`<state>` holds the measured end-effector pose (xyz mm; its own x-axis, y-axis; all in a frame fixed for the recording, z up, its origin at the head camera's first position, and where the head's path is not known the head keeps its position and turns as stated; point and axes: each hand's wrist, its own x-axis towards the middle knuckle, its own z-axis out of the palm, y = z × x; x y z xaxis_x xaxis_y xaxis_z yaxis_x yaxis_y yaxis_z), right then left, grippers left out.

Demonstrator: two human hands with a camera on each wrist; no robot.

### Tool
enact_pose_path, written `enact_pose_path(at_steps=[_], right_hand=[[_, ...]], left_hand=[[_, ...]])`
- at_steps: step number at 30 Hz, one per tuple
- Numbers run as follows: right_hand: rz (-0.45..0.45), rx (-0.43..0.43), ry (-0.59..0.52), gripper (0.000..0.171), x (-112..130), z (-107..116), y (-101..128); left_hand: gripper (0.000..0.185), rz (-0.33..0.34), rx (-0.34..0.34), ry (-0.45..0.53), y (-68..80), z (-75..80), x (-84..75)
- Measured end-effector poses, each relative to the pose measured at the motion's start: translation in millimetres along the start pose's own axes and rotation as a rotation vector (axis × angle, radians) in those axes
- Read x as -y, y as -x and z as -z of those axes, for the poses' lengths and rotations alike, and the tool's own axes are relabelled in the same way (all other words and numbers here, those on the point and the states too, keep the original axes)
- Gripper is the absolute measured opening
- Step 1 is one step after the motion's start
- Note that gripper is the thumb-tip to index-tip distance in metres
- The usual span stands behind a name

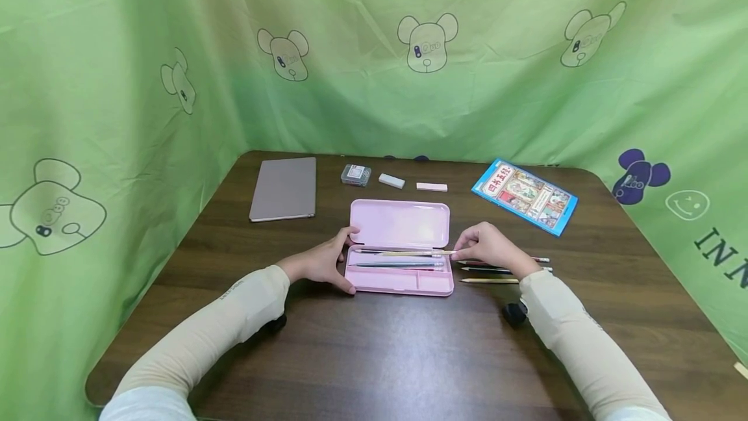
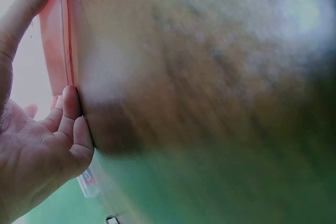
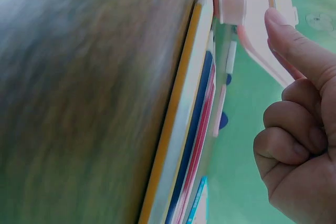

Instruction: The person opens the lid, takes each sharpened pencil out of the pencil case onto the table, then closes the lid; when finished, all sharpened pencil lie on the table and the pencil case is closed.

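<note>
Two hands work: left hand (image 1: 320, 264) spread against the pencil case (image 1: 400, 247) (lid up), right hand (image 1: 489, 249) pinching a pencil (image 1: 416, 253).

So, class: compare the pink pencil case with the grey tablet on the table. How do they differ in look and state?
The pink pencil case lies open, lid back, with pencils inside; the grey tablet lies flat and shut. The pencil case sits near the person, with the left hand touching its left end and the right hand holding a pencil over it; the tablet lies untouched at the far left. Both are rectangular with rounded corners.
</note>
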<state>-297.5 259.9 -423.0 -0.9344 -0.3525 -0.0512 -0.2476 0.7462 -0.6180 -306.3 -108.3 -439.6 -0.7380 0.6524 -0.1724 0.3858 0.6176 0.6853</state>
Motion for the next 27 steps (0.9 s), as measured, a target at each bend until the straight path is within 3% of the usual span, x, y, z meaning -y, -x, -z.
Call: enact_pose_path(at_steps=[9,16,27], right_hand=[[-0.016,-0.015,0.016,0.013,-9,9,11],[-0.080,-0.012,0.014,0.013,-20,19,23],[-0.084,-0.024,0.016,0.016,-40,36,50]], left_hand=[[0.113,0.002,0.005,0.006,0.3,0.2,-0.5],[0.113,-0.001,0.001,0.007,-0.3,0.1,0.5],[0.113,-0.021,-0.008,-0.001,-0.4,-0.5,1.4]])
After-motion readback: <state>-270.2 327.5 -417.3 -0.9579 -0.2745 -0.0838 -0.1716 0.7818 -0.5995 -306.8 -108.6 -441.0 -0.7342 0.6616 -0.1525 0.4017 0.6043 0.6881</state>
